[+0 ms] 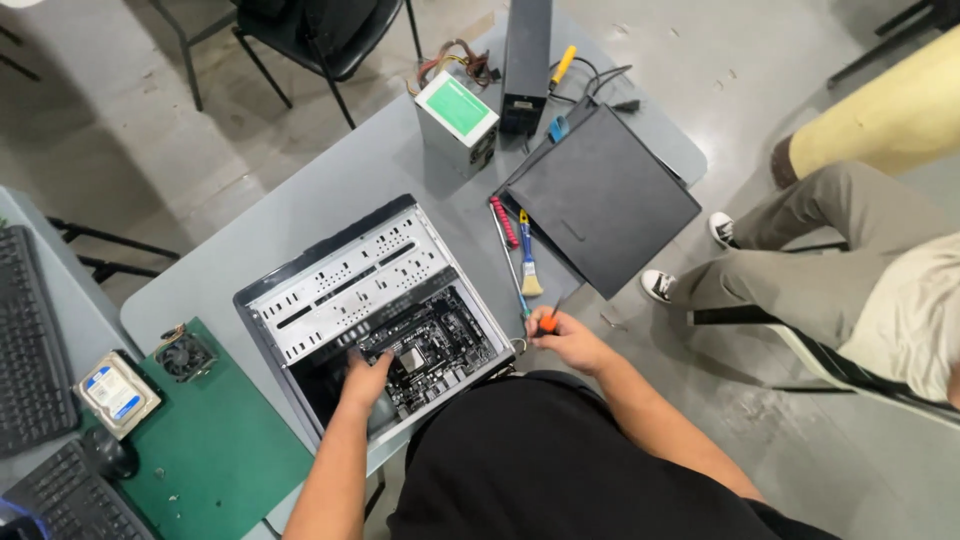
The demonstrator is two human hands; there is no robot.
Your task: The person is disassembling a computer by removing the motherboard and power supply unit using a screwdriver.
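Right now my left hand (365,380) is down inside the open computer case (375,305), fingers spread flat against the circuit board (432,350), holding nothing. Board lies just right of that hand, long axis along the case floor. My right hand (568,340) is closed around an orange-handled screwdriver (547,323) at the case's right edge, on the grey surface (300,215), nearer the brush (528,255).

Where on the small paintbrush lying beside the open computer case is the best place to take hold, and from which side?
Take the paintbrush by its blue handle, the end farther from the person, coming from above. It lies flat on the grey table, bristles toward the right hand; the red-handled screwdriver crowds one side, the black panel the other.
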